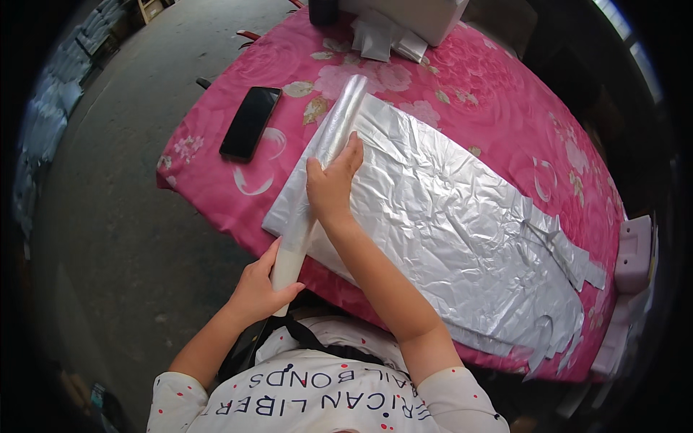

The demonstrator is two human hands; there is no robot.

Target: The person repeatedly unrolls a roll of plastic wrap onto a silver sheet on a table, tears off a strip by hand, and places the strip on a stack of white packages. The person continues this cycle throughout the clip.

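Note:
A roll of shiny plastic film (339, 123) on a white tube (287, 268) lies slantwise, its near end reaching past the table edge toward me. My left hand (261, 289) grips the bare near end of that tube, thumb on one side and fingers on the other. Farther up, my right hand (336, 177) is curled over the wound film, thumb and fingers on opposite sides. Beneath the roll and to its right spreads a stack of crinkled silvery plastic sheets (447, 216), with torn, ragged strips at the far right end.
A pink flowered tablecloth (498, 86) covers the table. On it, left of the roll, lies a black phone (250, 123). Small clear packets (381, 37) and a white box (419, 14) sit at the back. Pale pink plastic containers (634, 252) stand by the right edge.

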